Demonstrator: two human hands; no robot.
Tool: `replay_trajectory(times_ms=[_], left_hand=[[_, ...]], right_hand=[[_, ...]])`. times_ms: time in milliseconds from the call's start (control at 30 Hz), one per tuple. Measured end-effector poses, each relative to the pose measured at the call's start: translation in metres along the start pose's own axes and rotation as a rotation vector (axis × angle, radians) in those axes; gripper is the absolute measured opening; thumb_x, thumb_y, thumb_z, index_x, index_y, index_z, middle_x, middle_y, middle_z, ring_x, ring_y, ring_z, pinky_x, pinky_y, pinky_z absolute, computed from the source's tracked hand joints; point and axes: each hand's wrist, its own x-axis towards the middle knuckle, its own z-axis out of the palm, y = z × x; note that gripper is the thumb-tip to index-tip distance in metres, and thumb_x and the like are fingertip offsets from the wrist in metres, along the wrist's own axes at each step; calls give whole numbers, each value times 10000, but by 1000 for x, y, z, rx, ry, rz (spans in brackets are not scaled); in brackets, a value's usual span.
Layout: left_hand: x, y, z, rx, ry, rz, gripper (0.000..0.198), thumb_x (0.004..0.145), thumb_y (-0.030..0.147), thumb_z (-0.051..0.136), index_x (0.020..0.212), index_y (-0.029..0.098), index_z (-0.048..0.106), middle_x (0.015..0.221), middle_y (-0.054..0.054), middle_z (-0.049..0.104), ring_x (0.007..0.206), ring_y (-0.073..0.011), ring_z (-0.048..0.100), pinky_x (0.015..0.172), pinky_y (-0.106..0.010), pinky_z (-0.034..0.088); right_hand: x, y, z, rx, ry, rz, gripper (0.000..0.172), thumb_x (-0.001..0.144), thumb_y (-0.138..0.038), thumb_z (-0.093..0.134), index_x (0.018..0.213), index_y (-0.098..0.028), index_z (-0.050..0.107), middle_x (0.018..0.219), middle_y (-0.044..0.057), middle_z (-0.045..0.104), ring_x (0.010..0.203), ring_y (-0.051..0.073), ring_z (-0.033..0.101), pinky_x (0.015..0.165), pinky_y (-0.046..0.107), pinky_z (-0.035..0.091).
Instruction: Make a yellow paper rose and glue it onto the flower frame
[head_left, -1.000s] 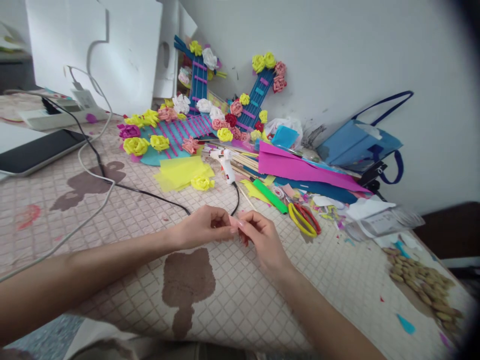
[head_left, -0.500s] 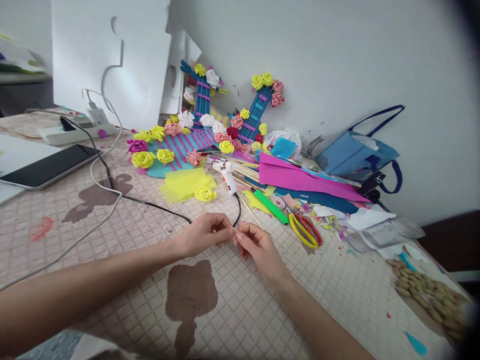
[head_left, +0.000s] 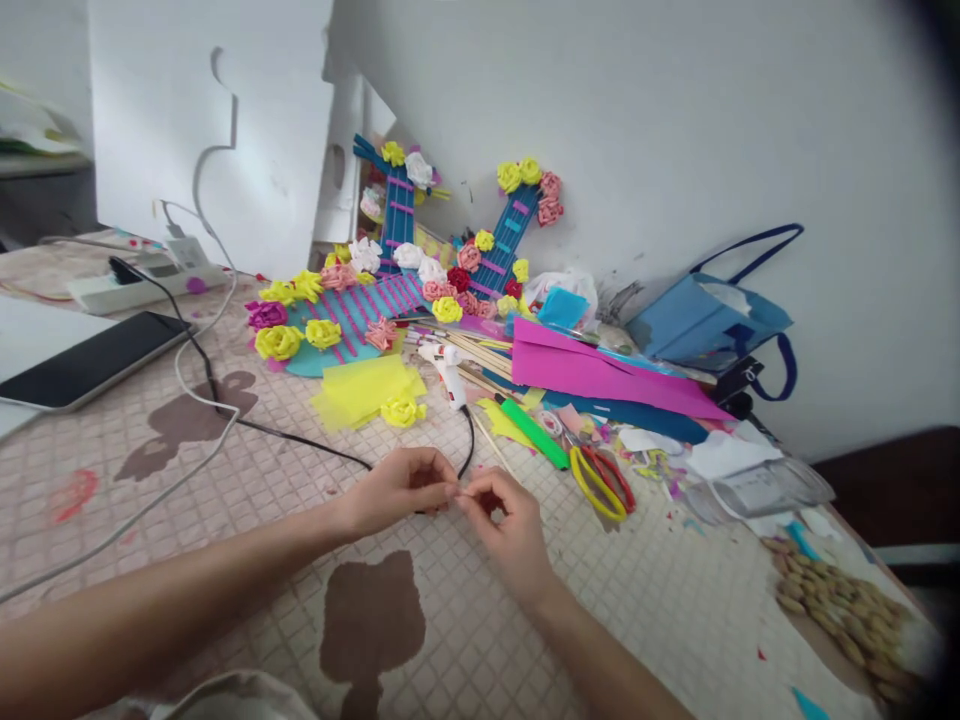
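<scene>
A dark-screened tablet and a power strip are seen well left of the left hand; a blue bag is set beyond the right hand, and brown, nut-like pieces are heaped to that hand's right.

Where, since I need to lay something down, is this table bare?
Bare tablecloth lies between the right forearm, the scissors and the brown nut-like pile, apart from small scraps. A smaller patch sits between the black cord and left forearm. Around the glue gun, flowers and magenta sheet it is crowded.
</scene>
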Motion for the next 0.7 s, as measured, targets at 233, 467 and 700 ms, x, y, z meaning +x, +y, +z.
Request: replay_trajectory(times_ms=[233, 467, 700], left_hand=[[0, 6, -5, -74, -24, -53, 240, 752, 324, 674, 841, 127, 568, 722, -4, 576, 659, -107, 511, 605, -228, 389], [0, 0, -6, -99, 58, -55, 293, 841, 418, 560, 900, 133, 526, 725, -1, 532, 646, -107, 474, 590, -231, 382], [2, 0, -5, 131, 79, -135, 316, 762, 442, 634, 743, 135, 565, 622, 16, 494, 573, -101, 419, 504, -209, 313]], right_hand=[[2, 5, -8, 337, -123, 320, 231, 863, -375, 518, 723, -193, 542, 566, -38, 474, 487, 102, 448, 465, 234, 353], [2, 10, -4, 321, -47, 370, 254, 867, -393, 513, 703, -200, 511, 555, -43, 422, 491, 102, 398, 454, 229, 316], [6, 11, 4, 162, -97, 223, 188, 872, -305, 516, 726, -203, 575, 670, -3, 522, 614, 136, 481, 561, 261, 381]])
